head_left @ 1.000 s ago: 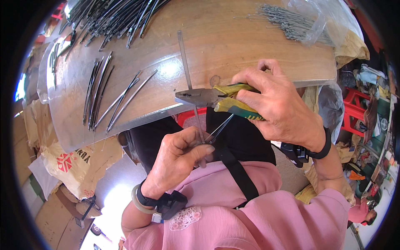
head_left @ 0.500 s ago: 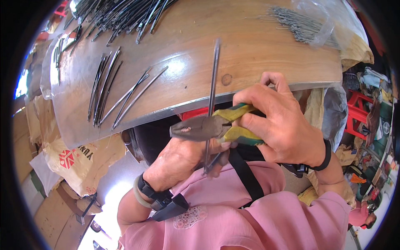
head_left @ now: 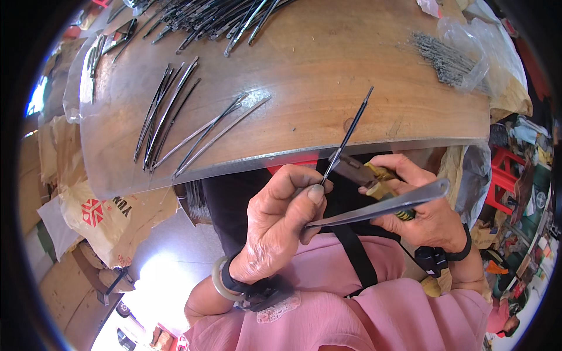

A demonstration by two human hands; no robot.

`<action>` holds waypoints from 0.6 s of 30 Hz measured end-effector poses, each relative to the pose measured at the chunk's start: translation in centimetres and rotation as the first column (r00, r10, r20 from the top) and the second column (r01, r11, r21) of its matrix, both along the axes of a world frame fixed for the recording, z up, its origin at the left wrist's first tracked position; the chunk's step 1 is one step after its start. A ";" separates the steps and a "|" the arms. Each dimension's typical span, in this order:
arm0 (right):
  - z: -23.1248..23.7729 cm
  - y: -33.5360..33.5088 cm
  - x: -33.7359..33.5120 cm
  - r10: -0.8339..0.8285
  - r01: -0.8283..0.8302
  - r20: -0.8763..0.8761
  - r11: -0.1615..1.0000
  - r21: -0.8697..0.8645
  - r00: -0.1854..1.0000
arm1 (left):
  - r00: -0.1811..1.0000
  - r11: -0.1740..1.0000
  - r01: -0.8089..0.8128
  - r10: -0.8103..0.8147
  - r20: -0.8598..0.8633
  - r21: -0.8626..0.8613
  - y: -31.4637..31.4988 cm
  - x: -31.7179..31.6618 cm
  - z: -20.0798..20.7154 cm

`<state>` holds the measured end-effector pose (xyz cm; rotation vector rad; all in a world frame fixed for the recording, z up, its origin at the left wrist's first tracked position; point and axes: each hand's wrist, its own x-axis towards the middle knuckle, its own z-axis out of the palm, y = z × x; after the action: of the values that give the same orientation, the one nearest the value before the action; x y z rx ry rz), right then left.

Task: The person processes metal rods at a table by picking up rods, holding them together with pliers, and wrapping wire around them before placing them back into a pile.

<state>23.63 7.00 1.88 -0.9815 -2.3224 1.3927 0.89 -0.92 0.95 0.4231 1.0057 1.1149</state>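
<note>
My left hand (head_left: pixel 275 222) is closed, pinching long thin metal pieces between thumb and fingers. A slim dark rod (head_left: pixel 354 124) slants up and right from the pinch. A flat metal strip (head_left: pixel 386 205) with a rounded end reaches right, passing in front of my other hand. Whether rod and strip are joined is hidden by the fingers. My right hand (head_left: pixel 430 222) is wrapped round pliers (head_left: pixel 357 171) with yellow and green handles, partly behind the strip. The plier jaws are beside the lower rod; I cannot tell if they grip it.
On the wooden table (head_left: pixel 328 70) lie several loose metal strips (head_left: pixel 167 117), with a large heap of dark strips (head_left: pixel 216 20) at the back. A bundle of thin grey wires (head_left: pixel 448 61) lies at the far right in clear plastic. A red stool (head_left: pixel 500 178) stands right of the table.
The pliers have moved right and turned, their jaws now beside the rod. The metal in my left hand has changed from upright to spread, one length slanting up, one reaching right.
</note>
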 end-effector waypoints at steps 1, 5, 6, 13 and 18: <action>0.0 -0.1 -0.3 -0.002 0.002 0.002 0.999 -0.049 1.000 | 0.999 1.000 0.000 0.000 -0.050 0.000 0.1 0.1 0.1; 0.1 0.0 -0.4 0.131 -0.136 0.054 0.985 0.107 0.990 | 0.954 0.999 0.030 -0.024 -0.300 0.016 0.4 0.4 -0.2; -0.1 -0.1 -0.6 0.142 -0.150 0.077 0.981 0.124 0.987 | 0.934 0.999 0.031 -0.022 -0.357 0.021 0.3 0.5 -0.9; -0.7 1.1 -2.2 0.232 -0.246 0.089 0.945 0.214 0.969 | 0.872 0.993 -0.020 0.073 -0.485 0.114 0.7 -0.9 -1.3; 0.2 3.8 -3.5 0.215 -0.197 -0.036 0.941 0.275 0.976 | 0.907 0.988 -0.156 0.147 -0.394 0.011 1.5 -3.5 0.0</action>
<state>20.11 10.79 2.09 -0.6192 -2.5372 1.1148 -2.58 0.57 0.98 0.5748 1.4235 1.1824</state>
